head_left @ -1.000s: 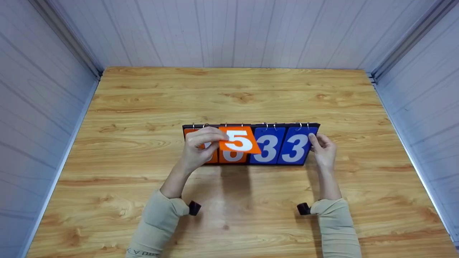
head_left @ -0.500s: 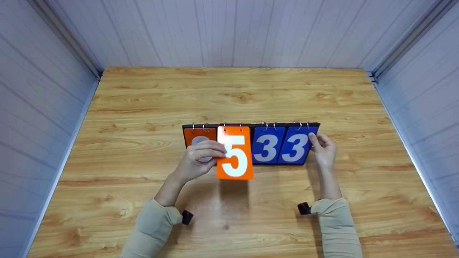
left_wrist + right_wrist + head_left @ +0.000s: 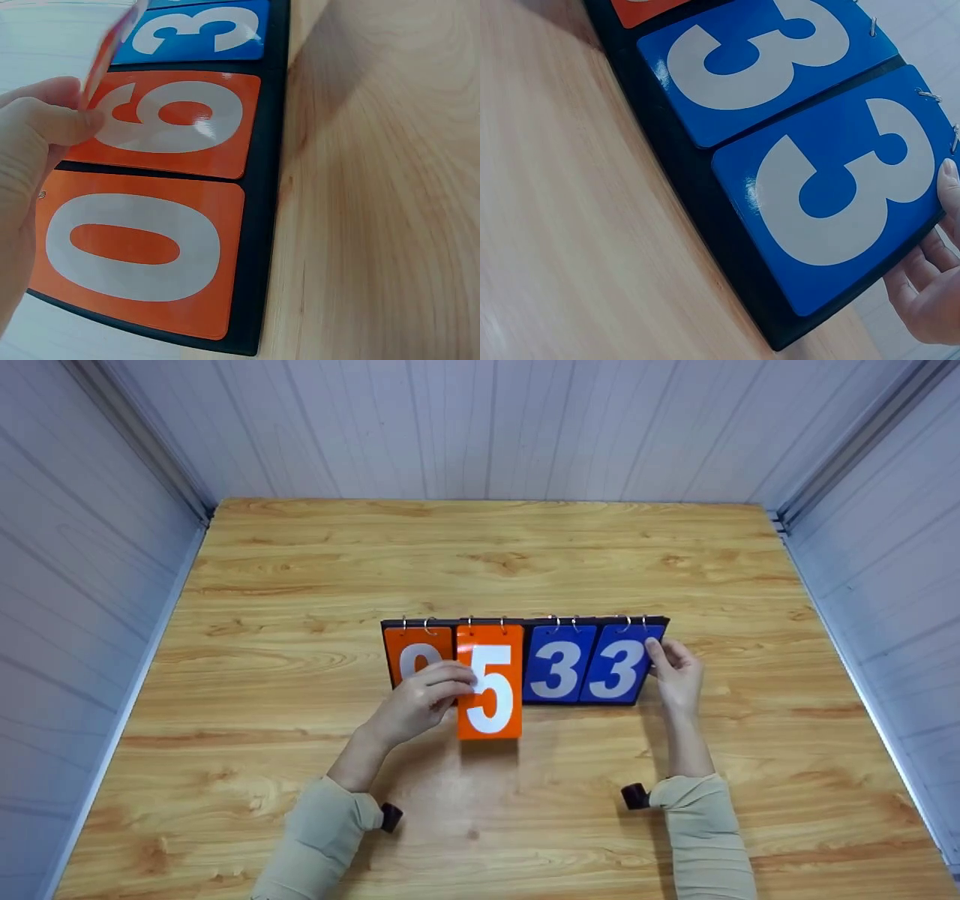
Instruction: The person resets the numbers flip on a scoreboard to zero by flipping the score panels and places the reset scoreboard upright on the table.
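**Caller:** Fingers first, left side. The left hand pinches the orange 5 card by its left edge, thumb and fingertips closed on it. That card hangs from its rings at the top of the scoreboard, swung out toward the person, its long axis running from the rings down toward the tabletop.

**Analyst:** So the card sits just to the right of those pinching fingers?

**Caller:** Right of them and touching. Beyond the fingers, further from the person, the orange 0 card lies flat on the board. The left wrist view shows an orange 6 card lying beneath the lifted one.

**Analyst:** And moving right?

**Caller:** Two blue 3 cards, the inner blue 3 and the outer blue 3, both flat against the board. Then the right hand, fingers curled round the board's right end, thumb on the front by the outer blue 3.

**Analyst:** Which hand is nearer the lifted card?

**Caller:** The left, clearly; the right is well apart, steadying the board.
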